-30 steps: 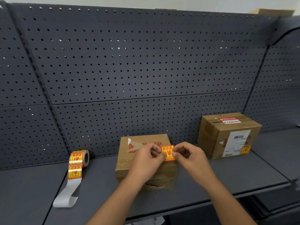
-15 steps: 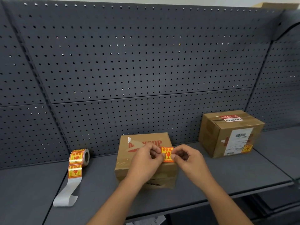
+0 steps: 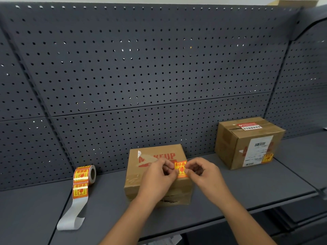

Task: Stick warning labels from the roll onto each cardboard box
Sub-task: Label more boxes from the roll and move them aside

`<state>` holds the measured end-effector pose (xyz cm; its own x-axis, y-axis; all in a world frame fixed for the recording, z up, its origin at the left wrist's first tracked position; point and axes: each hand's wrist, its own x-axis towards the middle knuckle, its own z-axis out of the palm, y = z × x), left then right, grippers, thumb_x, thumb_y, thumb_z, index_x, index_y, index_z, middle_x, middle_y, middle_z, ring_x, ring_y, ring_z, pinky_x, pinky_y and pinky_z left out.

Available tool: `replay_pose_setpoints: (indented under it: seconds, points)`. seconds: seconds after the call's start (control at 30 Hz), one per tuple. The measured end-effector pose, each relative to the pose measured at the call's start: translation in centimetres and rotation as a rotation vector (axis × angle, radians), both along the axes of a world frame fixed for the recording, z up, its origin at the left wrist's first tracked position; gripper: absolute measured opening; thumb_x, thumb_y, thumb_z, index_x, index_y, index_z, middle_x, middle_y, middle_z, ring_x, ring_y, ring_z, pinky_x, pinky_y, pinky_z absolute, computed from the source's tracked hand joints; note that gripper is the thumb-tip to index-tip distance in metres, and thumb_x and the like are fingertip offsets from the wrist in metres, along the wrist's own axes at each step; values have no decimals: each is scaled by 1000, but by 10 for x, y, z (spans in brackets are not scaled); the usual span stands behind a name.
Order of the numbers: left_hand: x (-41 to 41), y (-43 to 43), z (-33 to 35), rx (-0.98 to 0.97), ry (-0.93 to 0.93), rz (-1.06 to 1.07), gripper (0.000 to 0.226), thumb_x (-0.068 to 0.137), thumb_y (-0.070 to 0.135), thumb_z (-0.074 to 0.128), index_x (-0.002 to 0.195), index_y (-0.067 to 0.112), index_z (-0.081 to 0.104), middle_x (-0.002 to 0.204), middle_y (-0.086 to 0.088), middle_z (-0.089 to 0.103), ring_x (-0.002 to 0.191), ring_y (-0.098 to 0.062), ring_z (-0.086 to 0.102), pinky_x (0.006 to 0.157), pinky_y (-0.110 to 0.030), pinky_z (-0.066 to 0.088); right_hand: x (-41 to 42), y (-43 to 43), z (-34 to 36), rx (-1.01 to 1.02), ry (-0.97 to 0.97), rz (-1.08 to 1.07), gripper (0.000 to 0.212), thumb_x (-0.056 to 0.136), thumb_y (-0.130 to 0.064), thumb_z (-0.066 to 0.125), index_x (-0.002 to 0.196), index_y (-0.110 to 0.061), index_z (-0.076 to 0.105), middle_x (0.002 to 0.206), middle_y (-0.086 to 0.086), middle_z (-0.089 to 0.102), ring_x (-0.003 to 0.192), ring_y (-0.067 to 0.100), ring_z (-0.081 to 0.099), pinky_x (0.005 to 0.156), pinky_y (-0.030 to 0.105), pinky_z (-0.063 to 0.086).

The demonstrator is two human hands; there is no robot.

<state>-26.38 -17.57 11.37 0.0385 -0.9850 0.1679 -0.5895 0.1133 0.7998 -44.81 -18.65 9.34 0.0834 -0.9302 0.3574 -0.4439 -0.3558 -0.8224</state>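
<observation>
Grey shelf [image 3: 230, 190] carries the near cardboard box [image 3: 134, 175] at its middle. Both hands pinch one orange warning label [image 3: 180, 169] with curled fingers (left hand [image 3: 156, 175], right hand [image 3: 206, 174]) over the box's top front edge. Label roll [image 3: 85, 174] lies at 9 o'clock, a second box [image 3: 235, 144] at 2 o'clock.

One head-worn camera looks forward and down, close over a grey shelf [image 3: 247, 188] fronting pegboard [image 3: 141, 68].
</observation>
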Motion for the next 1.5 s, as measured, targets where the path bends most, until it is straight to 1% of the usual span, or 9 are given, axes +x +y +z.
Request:
replay_pose_setpoints:
  seconds: [0.17, 0.3, 0.73, 0.87, 0.97, 1.1, 1.17, 1.37, 1.5]
  points:
    - [0, 1, -2, -19, -29, -2, 15, 91, 33, 78, 93, 32, 63, 86, 10, 67, 81, -4, 62, 65, -17, 45, 2, 0, -3, -17, 10, -12, 15, 88, -13, 80, 90, -26, 74, 90, -10, 69, 87, 9, 65, 78, 27, 55]
    - [0, -1, -8, -41, -46, -1, 16, 89, 32, 79, 89, 31, 63, 84, 9, 66, 81, -9, 61, 69, -26, 53, 2, 1, -7, -19, 9, -48, 16, 87, -15, 81, 92, -27, 72, 87, -8, 66, 84, 10, 63, 73, 23, 52]
    - [1, -3, -9, -65, -122, 12, 15, 92, 37, 76, 91, 33, 62, 89, 11, 61, 84, -7, 58, 67, -18, 43, 17, 2, -22, 70, -96, -143, 19, 98, -10, 63, 97, -28, 56, 88, 1, 59, 75, 7, 55, 65, 15, 46]
    - [-1, -7, -6, -106, -201, 23, 14, 93, 37, 72, 89, 28, 61, 92, 12, 55, 83, -7, 55, 67, -19, 42, 24, -2, -18, 140, -124, -198, 14, 99, -31, 65, 105, -25, 53, 80, -2, 53, 71, 12, 52, 58, 17, 41]
    - [-1, -10, -5, -142, -262, 16, 18, 95, 41, 69, 91, 26, 61, 94, 12, 52, 86, -10, 54, 75, -27, 50, 25, -3, -21, 190, -77, -207, 34, 96, -48, 67, 114, -22, 54, 78, -4, 52, 68, 8, 52, 56, 15, 42]
    - [0, -9, -13, -163, -255, 3, 19, 96, 43, 68, 94, 26, 60, 101, 13, 52, 93, -11, 53, 84, -32, 52, 25, -1, -25, 199, -82, -180, 26, 101, -46, 59, 109, -21, 62, 84, -2, 68, 74, 10, 65, 61, 25, 53]
    - [1, -6, -16, -182, -305, 29, 18, 96, 48, 65, 96, 30, 59, 104, 16, 53, 99, -11, 48, 89, -32, 48, 27, 0, -26, 169, -48, -171, 21, 105, -42, 53, 103, -22, 60, 85, -1, 70, 76, 11, 67, 66, 35, 55]
    - [-1, 0, -17, -180, -448, 113, 18, 98, 54, 51, 99, 35, 52, 108, 15, 52, 104, -15, 44, 96, -36, 37, 28, -1, -22, 178, 48, -159, 23, 110, -32, 42, 94, -20, 53, 86, 0, 66, 75, 14, 61, 60, 26, 44]
    - [-2, -6, -21, -134, -513, 150, 28, 100, 51, 42, 108, 25, 49, 122, 4, 51, 123, -22, 45, 122, -44, 26, 19, -7, -4, 252, 150, -152, 31, 110, -38, 42, 88, -19, 54, 81, 0, 65, 70, 14, 60, 61, 33, 44]
